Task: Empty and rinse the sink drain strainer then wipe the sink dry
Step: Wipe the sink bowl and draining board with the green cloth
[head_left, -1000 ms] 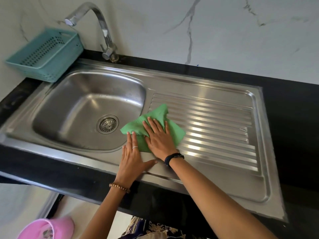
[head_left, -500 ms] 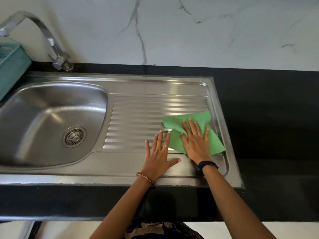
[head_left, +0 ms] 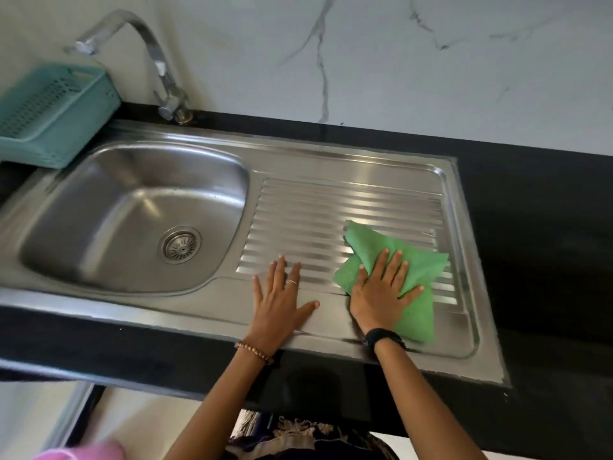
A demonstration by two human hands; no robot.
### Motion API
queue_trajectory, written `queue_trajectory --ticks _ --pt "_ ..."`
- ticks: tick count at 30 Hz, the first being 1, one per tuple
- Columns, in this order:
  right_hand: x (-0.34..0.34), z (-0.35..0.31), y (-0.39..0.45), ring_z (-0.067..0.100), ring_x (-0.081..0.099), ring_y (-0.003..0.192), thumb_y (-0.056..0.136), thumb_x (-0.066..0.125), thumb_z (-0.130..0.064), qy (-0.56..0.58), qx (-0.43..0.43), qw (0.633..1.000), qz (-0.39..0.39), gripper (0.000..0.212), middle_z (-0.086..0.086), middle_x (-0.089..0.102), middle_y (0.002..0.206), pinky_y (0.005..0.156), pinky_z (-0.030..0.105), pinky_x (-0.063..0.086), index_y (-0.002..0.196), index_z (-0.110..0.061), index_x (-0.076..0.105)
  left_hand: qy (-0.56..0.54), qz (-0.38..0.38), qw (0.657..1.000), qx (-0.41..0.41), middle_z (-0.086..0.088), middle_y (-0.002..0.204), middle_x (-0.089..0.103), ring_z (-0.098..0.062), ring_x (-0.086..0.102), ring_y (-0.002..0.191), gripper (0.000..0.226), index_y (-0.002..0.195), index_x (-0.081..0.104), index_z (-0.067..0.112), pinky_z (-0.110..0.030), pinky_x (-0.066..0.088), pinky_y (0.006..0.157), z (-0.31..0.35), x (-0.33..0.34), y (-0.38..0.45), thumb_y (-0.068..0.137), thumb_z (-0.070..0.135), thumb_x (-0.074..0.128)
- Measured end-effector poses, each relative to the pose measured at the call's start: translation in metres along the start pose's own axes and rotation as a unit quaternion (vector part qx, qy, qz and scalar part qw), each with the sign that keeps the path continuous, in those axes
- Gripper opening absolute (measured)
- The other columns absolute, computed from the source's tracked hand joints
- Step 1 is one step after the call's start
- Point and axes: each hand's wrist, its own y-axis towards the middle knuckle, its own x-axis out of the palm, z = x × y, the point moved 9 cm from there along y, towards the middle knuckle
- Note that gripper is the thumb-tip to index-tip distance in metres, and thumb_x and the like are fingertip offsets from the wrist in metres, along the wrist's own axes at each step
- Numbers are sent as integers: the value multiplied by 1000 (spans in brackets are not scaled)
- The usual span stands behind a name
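Green cloth (head_left: 411, 263) is pressed flat on the sink (head_left: 331, 167) drainboard under the spread right hand (head_left: 381, 293). Left hand (head_left: 277, 302) is laid flat, fingers wide, empty, beside it.

I see the stainless steel sink (head_left: 99, 207) set into a black counter, its basin on the left and its ribbed draining board (head_left: 331, 220) on the right. The round metal strainer (head_left: 180, 245) sits seated in the drain at the basin floor, slotted and looking free of scraps. A green cloth (head_left: 414, 270), crumpled and partly folded, lies flat on the near right part of the ribs, its near end reaching the smooth rim at the front.
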Motion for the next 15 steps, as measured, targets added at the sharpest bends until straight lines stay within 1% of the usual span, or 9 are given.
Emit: queue_trajectory --ticks 4,6,9,12,15 --pt "23 -78 -16 23 -8 146 98 19 -40 10 -108 994 -20 59 3 -9 159 109 60 -16 149 -20 -2 5 46 996 -75 -10 157 -13 -24 -15 145 86 148 -5 16 -51 -10 114 -49 -19 -11 87 59 38" --pt "33 -116 -21 23 -8 147 98 19 -40 7 -157 987 -33 58 3 -8 159 108 59 -17 149 -20 -1 8 56 992 -112 -9 158 -10 -23 -14 145 89 148 -6 12 -51 -11 114 -69 -22 -18 87 62 36" --pt "47 -167 -28 22 -7 147 98 21 -40 -3 -237 970 -62 59 2 -4 159 109 59 -17 150 -19 2 6 67 989 -131 -9 158 -6 -21 -10 146 90 147 -5 8 -47 -7 116 -79 -22 -25 87 62 35" --pt "58 -209 -40 21 -4 147 99 22 -40 -17 -347 933 -97 57 1 -2 160 109 60 -15 150 -20 6 -18 88 986 -139 -10 158 -5 -20 -8 146 92 147 -7 7 -42 -6 117 -80 -24 -25 86 58 41" --pt "66 -221 -53 19 -1 147 99 24 -38 -62 -444 887 -112 55 -2 2 160 110 61 -11 150 -22 9 -38 95 984 -147 -11 158 -5 -20 -7 146 95 147 -6 6 -40 -5 118 -82 -25 -24 84 57 44"
